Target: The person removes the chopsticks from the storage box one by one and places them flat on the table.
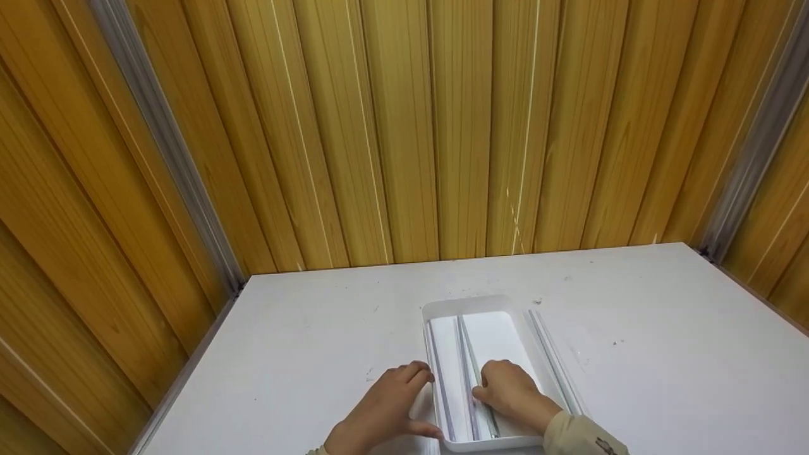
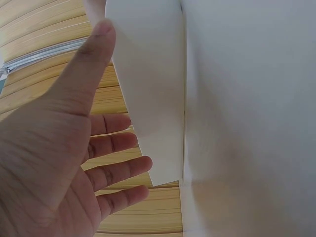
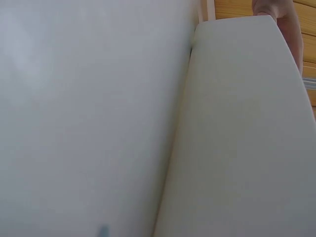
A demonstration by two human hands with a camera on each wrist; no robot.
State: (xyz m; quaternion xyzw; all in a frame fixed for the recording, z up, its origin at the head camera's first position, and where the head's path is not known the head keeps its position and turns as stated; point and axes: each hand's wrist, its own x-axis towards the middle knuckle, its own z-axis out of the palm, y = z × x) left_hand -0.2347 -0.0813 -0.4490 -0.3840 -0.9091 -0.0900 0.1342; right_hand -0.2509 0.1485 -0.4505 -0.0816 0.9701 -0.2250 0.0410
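A white rectangular tray (image 1: 493, 444) lies on the table with long clear strips inside it. My left hand (image 1: 395, 401) is at its near left side, thumb at the near corner and fingers spread along the wall. In the left wrist view, the thumb of that left hand (image 2: 54, 133) touches the tray's rim while the other fingers are loosely extended beside its wall (image 2: 148, 98). Reaching into the tray, my right hand (image 1: 512, 392) pinches a slanted clear strip (image 1: 473, 354); its fingertips are partly hidden. Another strip (image 1: 464, 366) lies just left of it, and one (image 1: 439, 379) runs along the left wall.
More long clear strips (image 1: 553, 357) lie on the white table (image 1: 316, 341) just right of the tray. Wood-patterned walls (image 1: 404, 126) stand behind the table and at its sides. Small specks (image 1: 616, 342) dot the tabletop.
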